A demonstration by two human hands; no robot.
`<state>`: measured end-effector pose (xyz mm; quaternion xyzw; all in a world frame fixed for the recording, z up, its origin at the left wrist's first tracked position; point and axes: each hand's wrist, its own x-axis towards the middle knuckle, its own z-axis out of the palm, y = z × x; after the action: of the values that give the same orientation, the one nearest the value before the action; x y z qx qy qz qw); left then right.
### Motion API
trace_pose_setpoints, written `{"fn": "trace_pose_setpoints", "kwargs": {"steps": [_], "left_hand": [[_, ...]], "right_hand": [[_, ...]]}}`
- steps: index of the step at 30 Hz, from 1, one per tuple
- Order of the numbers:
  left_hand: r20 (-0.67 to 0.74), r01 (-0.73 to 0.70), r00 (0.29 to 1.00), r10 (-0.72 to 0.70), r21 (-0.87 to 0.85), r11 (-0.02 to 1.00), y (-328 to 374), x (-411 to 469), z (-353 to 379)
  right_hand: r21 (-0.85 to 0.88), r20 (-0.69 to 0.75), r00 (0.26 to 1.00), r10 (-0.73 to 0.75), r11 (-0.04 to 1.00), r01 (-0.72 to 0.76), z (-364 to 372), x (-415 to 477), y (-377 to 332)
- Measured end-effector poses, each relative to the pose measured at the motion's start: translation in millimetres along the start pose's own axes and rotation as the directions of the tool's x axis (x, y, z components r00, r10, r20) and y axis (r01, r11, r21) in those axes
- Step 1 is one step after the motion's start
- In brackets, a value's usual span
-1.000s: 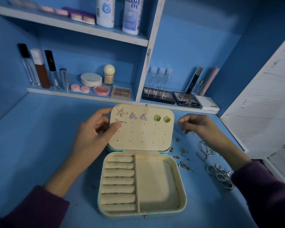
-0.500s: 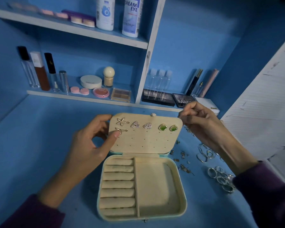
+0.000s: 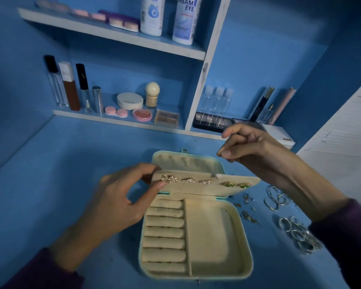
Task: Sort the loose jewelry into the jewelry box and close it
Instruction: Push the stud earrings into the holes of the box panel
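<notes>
Earring panel (image 3: 204, 185), long axis left–right, tilted over jewelry box (image 3: 247, 247): left hand (image 3: 117, 205) pinches its left edge; right hand (image 3: 252, 149), above its right end, fingertips pinched together, contents indiscernible.

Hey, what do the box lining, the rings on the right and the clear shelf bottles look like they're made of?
Lining: seemingly cream velvety fabric, matte, with soft padded rolls. Rings: silver-coloured metal, polished, catching bright glints. Bottles: likely clear plastic, see-through with pale caps; glass is possible.
</notes>
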<state>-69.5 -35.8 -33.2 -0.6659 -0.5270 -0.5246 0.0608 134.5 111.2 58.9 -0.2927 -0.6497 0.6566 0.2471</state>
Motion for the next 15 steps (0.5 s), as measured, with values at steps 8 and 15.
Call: {"fn": "trace_pose_setpoints", "kwargs": {"steps": [8, 15], "left_hand": [[0.049, -0.216, 0.976, 0.212, 0.099, 0.971, -0.9, -9.8, -9.7], [0.09, -0.263, 0.962, 0.26, 0.029, 0.964, -2.3, -10.9, -11.2]], "right_hand": [[-0.129, 0.282, 0.948, 0.151, 0.985, -0.118, 49.8, 13.8, -0.9], [-0.177, 0.31, 0.923, 0.227, 0.968, -0.179, 70.2, 15.9, 6.6]]}}
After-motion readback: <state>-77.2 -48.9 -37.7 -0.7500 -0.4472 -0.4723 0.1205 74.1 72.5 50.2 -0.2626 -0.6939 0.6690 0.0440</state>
